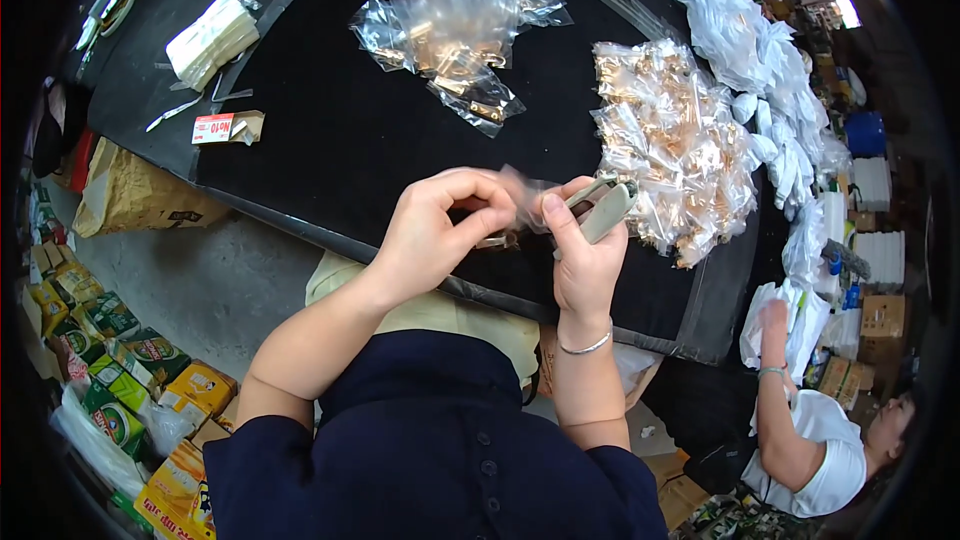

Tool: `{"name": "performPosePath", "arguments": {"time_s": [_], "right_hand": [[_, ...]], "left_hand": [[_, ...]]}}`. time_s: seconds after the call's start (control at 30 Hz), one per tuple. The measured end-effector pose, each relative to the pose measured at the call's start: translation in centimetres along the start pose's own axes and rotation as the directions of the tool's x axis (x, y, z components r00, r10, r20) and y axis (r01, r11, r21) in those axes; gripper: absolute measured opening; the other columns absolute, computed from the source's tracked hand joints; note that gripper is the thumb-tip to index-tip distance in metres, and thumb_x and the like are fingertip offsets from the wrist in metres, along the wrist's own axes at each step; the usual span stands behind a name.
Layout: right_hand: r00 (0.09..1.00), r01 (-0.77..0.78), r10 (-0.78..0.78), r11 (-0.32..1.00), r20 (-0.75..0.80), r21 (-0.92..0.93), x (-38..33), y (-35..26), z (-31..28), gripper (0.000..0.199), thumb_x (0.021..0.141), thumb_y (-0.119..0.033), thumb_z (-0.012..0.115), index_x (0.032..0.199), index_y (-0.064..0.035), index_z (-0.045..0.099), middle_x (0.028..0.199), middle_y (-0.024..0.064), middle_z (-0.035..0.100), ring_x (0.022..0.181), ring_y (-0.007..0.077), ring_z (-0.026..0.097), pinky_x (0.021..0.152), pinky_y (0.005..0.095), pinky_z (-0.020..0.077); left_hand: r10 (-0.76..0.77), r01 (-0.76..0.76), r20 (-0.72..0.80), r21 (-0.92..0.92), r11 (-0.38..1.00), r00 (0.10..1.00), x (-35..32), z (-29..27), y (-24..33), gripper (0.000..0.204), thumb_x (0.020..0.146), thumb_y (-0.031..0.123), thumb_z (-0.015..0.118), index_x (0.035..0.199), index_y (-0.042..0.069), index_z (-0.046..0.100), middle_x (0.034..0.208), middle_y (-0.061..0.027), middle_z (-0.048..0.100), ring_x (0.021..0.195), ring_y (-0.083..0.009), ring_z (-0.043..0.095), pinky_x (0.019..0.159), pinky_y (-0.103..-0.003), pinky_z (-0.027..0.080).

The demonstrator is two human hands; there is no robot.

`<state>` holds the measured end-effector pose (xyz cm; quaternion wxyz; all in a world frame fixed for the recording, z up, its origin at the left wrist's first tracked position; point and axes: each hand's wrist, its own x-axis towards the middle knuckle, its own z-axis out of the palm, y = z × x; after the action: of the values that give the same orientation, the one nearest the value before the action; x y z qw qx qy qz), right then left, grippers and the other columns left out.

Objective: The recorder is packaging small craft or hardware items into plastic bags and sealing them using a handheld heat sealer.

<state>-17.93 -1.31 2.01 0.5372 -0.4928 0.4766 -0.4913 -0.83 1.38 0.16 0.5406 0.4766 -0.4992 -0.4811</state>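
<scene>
My right hand (588, 265) is wrapped round a pale grey-green stapler (608, 214), its end pointing up and away from me. Between the two hands is a small clear plastic bag (537, 204), blurred by motion. The fingers of my left hand (435, 225) are pinched together on the bag. A gold-coloured piece shows just below those fingers, partly hidden. Right of my hands lies a broad pile of filled clear bags (670, 150) with gold-coloured metal parts. Farther off, a smaller heap of similar bags (450, 35) rests on the black table (330, 120).
A small red and white box (228, 128) and a stack of pale flat bags (212, 38) lie at the table's left. White plastic bags (740, 30) line the right edge. Another person (805, 440) works at the lower right. Cartons (130, 390) stand on the floor at left.
</scene>
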Motion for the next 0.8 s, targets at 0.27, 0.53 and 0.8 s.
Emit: {"name": "performPosePath", "arguments": {"time_s": [0.27,0.53,0.8], "right_hand": [[0.998,0.046,-0.049,0.997,-0.048,-0.068,-1.4,1.7,-0.5,0.02,0.086,-0.003,0.075,0.1,-0.0023,0.061,0.09,0.0027,0.065,0.08,0.0092,0.06,0.074,0.0244,0.0502],[0.983,-0.092,0.094,0.996,-0.157,0.023,-1.0,1.7,0.2,0.023,0.086,-0.003,0.075,0.103,-0.0028,0.059,0.092,0.0014,0.062,0.081,0.0086,0.058,0.076,0.0228,0.0468],[0.983,0.009,0.004,0.997,-0.185,0.074,-0.9,1.5,0.0,0.021,0.087,-0.001,0.073,0.102,-0.0023,0.059,0.091,0.0021,0.061,0.082,0.0091,0.058,0.075,0.0233,0.0471]], "left_hand": [[-0.136,0.117,-0.102,-0.176,0.977,0.985,-0.1,1.6,-1.1,0.008,0.091,0.001,0.068,0.097,-0.004,0.067,0.083,-0.0035,0.069,0.074,-0.0059,0.063,0.067,-0.021,0.052],[0.054,-0.03,-0.085,0.269,0.963,0.995,0.8,-0.1,-0.4,0.008,0.085,0.003,0.074,0.09,-0.001,0.07,0.079,-0.0065,0.069,0.071,-0.0112,0.064,0.063,-0.025,0.05],[0.319,-0.334,0.12,0.5,0.799,0.94,1.3,-0.5,-0.7,0.011,0.076,0.009,0.079,0.083,0.003,0.072,0.079,-0.0073,0.068,0.072,-0.023,0.063,0.064,-0.033,0.05]]}}
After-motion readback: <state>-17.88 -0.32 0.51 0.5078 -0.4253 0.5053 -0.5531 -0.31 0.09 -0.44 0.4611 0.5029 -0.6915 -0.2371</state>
